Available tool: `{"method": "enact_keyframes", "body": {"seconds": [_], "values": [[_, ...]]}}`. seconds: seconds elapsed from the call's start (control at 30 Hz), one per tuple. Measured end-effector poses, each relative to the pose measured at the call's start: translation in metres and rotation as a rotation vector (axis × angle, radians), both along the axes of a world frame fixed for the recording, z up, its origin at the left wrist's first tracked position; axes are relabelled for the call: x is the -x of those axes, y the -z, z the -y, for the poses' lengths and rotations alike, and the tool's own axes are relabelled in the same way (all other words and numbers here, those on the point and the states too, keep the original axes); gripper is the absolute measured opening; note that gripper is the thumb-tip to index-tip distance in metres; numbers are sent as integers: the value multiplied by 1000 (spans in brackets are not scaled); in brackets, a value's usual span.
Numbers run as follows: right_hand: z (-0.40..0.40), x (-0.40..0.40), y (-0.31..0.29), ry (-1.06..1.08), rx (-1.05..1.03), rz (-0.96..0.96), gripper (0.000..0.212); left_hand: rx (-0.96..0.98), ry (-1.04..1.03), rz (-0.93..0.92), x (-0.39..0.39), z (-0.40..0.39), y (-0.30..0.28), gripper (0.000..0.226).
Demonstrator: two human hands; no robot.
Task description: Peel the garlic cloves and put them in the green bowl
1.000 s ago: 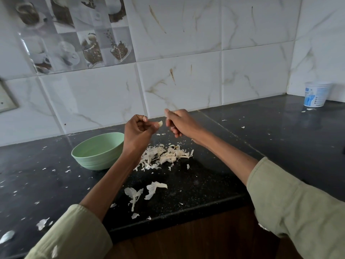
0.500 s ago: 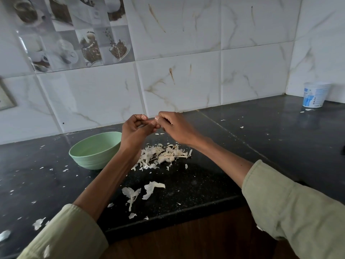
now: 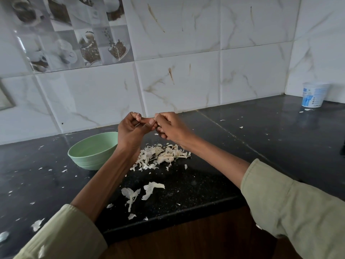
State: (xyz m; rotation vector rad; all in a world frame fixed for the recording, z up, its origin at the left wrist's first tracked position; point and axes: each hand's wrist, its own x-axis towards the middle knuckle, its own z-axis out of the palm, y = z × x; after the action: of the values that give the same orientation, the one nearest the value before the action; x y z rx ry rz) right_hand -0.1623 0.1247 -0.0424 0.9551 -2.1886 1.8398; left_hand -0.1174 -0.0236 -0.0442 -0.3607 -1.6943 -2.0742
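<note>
At the left edge of the frame the black countertop point(image 3: 33, 165) is dotted with small white flecks of skin, and larger scraps lie near the lower left corner. Right of that, at centre left, sits the green bowl point(image 3: 91, 152), pale mint, ribbed on its outer wall, its right rim hidden behind the left forearm; nothing can be made out inside it from this angle. Above the bowl's right side, in the middle of the frame, the left hand point(image 3: 130, 129) is raised with its fingers curled, pinching something small at its tips; a pale bit shows at the topmost fingertip. Touching it from the right, the right hand point(image 3: 171, 128) is likewise curled, its fingertips meeting those of the left. The garlic clove point(image 3: 153, 122) is all but hidden between them, only a sliver of pale colour showing where the fingers meet. Below the hands, in the centre, lies a heap of peeled skins point(image 3: 160, 156), papery, off-white, with thin stalks among them. Two bigger curled skins point(image 3: 141, 191) lie nearer the counter's front edge. Far right, against the marble-patterned tiled wall point(image 3: 186, 81), stands a white and blue tub point(image 3: 313, 97).
</note>
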Motion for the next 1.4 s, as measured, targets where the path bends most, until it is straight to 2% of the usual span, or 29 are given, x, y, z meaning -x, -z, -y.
{"method": "enact_keyframes", "body": {"seconds": [0.13, 0.27, 0.3, 0.4, 0.47, 0.6, 0.63, 0.77, 0.9, 1.1, 1.4], "values": [[-2, -1, -4, -68, 75, 185, 33, 47, -21, -28, 1, -1, -1, 36], [-6, 0, -6, -72, 87, 285, 34, 71, -25, -25, 0, -6, -2, 29], [-7, 0, -7, -46, 45, 237, 36, 77, -40, -21, -1, -6, -1, 26], [-12, 2, -5, 194, -201, -168, 54, 82, -99, -15, -1, -5, 0, 19], [-15, 2, -8, 340, -334, -343, 60, 79, -151, -10, 0, -3, 0, 18], [-22, 12, -9, 383, -379, -595, 25, 43, -213, 6, 2, 1, 3, 24], [-24, 14, -9, 361, -362, -629, 23, 35, -220, 11, 2, 1, 4, 26], [-21, 16, -11, 294, -329, -669, 24, 0, -217, 39, 3, 2, 4, 28], [-22, 16, -12, 352, -320, -740, 15, 22, -204, 49, 2, 2, 2, 32], [-22, 14, -12, 346, -370, -735, 10, 61, -208, 54, -1, 2, 0, 32], [-16, 10, -7, 407, -416, -781, 4, -30, -109, 91, -5, 0, 1, 41]]}}
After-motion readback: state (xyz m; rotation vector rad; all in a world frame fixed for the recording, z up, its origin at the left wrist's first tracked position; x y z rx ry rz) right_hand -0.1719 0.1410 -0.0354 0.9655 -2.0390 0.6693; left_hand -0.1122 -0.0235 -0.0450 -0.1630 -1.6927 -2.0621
